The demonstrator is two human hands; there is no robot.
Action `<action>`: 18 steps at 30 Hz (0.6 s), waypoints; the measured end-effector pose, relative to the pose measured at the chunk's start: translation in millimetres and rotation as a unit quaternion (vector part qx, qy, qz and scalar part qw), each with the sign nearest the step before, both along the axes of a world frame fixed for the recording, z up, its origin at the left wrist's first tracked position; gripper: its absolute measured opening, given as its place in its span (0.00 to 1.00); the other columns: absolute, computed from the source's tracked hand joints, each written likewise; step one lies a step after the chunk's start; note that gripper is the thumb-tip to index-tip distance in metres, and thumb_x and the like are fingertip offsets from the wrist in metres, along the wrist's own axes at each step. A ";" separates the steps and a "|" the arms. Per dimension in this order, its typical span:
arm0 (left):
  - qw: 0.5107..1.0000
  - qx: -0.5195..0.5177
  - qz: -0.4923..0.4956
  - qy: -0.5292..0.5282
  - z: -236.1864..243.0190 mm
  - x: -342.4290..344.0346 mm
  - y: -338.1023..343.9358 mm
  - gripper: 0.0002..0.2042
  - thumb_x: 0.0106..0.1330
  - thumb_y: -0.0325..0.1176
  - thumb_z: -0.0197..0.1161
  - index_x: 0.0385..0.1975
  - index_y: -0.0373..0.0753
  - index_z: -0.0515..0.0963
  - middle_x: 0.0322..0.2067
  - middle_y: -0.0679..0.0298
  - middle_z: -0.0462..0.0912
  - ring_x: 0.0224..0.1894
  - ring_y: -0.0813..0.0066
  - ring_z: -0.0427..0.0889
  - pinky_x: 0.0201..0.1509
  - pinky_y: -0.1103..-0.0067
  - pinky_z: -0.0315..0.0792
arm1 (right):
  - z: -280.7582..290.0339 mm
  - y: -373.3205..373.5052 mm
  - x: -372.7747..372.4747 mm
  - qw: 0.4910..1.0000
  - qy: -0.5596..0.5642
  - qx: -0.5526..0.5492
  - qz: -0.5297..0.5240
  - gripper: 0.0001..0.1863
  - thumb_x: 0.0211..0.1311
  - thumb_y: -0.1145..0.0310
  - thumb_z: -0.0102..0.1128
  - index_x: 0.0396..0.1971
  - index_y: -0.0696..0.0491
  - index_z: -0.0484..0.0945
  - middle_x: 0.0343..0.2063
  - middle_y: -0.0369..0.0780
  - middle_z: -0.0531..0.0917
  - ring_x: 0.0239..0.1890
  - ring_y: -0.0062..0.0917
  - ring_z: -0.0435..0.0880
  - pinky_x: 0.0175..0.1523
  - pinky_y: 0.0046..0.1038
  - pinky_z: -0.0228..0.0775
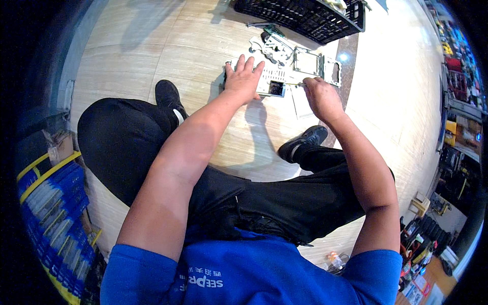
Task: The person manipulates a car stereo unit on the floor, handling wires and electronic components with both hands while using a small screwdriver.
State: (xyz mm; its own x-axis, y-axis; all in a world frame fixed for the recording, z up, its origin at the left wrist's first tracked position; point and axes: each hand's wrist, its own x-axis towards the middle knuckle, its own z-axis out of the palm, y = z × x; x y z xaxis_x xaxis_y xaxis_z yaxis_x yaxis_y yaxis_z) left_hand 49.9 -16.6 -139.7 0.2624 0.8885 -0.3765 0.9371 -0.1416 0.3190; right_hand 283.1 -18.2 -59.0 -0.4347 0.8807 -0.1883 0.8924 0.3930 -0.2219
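Observation:
A whitish flat metal housing [269,76] with slots and a dark square opening lies on the floor between my feet. My left hand [243,79] rests flat on its left part, fingers spread, pressing on the top. At the housing's right side, my right hand [324,100] is closed around what looks like a screwdriver [296,84]. Its thin shaft points left toward the dark opening; the handle is hidden in my fingers, and whether the tip touches cannot be told. A metal frame [307,62] lies just beyond my right hand.
Loose white parts [277,53] and a green circuit board [274,30] lie past the housing, before a black plastic crate [305,20]. A pale flat sheet [302,104] is near my right shoe [304,142]. Blue-and-yellow racks [56,203] stand at left; crowded shelves [457,107] line the right.

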 end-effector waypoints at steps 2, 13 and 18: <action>1.000 -0.003 -0.001 0.001 1.5 0.5 0.6 0.52 0.51 0.44 0.79 0.75 0.53 0.52 0.75 0.57 0.50 0.78 0.52 0.44 0.75 0.44 0.48 | 1.4 0.0 -1.0 1.000 -0.005 -0.001 -0.003 0.09 0.68 0.71 0.47 0.36 0.59 0.76 0.35 0.54 0.81 0.37 0.52 0.83 0.45 0.47 0.76; 1.000 -0.014 0.002 -0.002 1.9 0.6 1.1 0.53 0.51 0.43 0.79 0.76 0.53 0.51 0.76 0.57 0.49 0.79 0.54 0.42 0.76 0.46 0.44 | 3.3 -1.4 -2.5 1.000 -0.003 -0.006 -0.003 0.11 0.71 0.69 0.46 0.38 0.59 0.78 0.35 0.54 0.82 0.38 0.51 0.83 0.46 0.46 0.76; 1.000 -0.014 0.002 0.004 1.4 0.6 0.8 0.53 0.51 0.44 0.79 0.76 0.53 0.51 0.76 0.57 0.49 0.79 0.53 0.42 0.76 0.46 0.44 | 3.3 -2.2 -4.2 1.000 -0.001 -0.008 -0.003 0.11 0.70 0.69 0.47 0.38 0.59 0.77 0.35 0.53 0.82 0.38 0.51 0.84 0.45 0.46 0.77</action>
